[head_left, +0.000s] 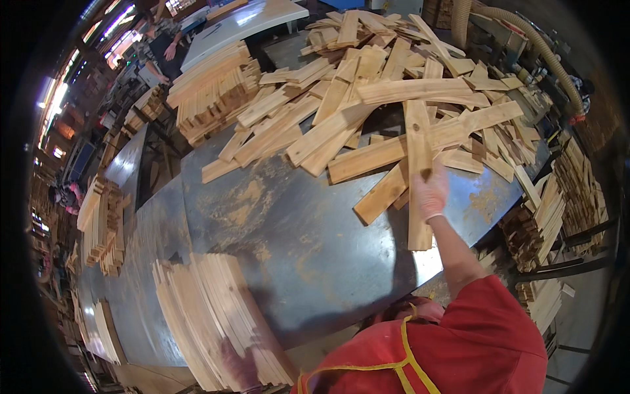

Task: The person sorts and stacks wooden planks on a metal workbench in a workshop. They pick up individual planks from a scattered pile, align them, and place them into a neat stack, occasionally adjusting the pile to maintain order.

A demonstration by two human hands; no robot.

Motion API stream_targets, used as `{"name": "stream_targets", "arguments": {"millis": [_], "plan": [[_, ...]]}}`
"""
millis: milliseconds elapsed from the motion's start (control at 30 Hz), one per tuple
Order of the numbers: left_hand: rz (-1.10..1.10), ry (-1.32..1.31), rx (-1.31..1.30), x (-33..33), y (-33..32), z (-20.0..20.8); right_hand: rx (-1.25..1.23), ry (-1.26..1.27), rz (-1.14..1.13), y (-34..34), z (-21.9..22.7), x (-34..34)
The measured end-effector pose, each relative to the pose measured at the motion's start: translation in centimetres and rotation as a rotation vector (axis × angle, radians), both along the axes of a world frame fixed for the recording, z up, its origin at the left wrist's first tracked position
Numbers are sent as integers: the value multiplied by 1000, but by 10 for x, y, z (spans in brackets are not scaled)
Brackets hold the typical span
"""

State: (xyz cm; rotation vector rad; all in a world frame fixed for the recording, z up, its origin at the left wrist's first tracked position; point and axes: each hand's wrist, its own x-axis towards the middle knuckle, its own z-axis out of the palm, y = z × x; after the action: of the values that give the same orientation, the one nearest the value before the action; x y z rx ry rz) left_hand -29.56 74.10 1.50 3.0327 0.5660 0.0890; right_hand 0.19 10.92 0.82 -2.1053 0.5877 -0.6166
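Observation:
My right hand (pixel 433 190), in a pale glove, grips the edge of a long, flat wooden board (pixel 419 138). That board points away from me, its near end over the table's front edge and its far end over the loose pile. My left hand (pixel 241 366), gloved and in shadow, lies against the near end of a row of boards (pixel 210 295) packed side by side at the lower left. Its fingers look spread, with nothing visibly lifted in them. Beside the held board, a shorter knotty board (pixel 380 195) lies slanted on the table.
A loose heap of boards (pixel 354 72) covers the metal table's (pixel 289 217) far right. A neat stack (pixel 213 85) stands behind, a smaller one (pixel 102 220) at left. Ribbed hoses (pixel 545 49) hang at the back right. Another person (pixel 167 43) stands far left.

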Motion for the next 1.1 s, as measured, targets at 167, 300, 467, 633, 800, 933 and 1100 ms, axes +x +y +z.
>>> {"name": "stream_targets", "arguments": {"millis": [167, 300, 467, 633, 800, 933, 1100], "plan": [[-307, 148, -403, 118, -211, -3, 755, 296, 180, -31, -63, -53], [-176, 422, -1177, 152, -309, -69, 1064, 421, 627, 40, -63, -101], [354, 421, -2097, 128, -315, -64, -459, 476, 926, -4, 25, 42], [582, 19, -1842, 82, -274, -16, -995, 284, 845, -77, -6, 162], [621, -140, -1477, 38, -231, -25, -743, 739, 1024, 0, 78, 120], [581, -243, -1453, 20, -197, -37, -398, 779, 1070, 59, 40, 73], [557, -265, -1256, -27, -152, -35, 210, 689, 1156, 210, -59, -4]]}}
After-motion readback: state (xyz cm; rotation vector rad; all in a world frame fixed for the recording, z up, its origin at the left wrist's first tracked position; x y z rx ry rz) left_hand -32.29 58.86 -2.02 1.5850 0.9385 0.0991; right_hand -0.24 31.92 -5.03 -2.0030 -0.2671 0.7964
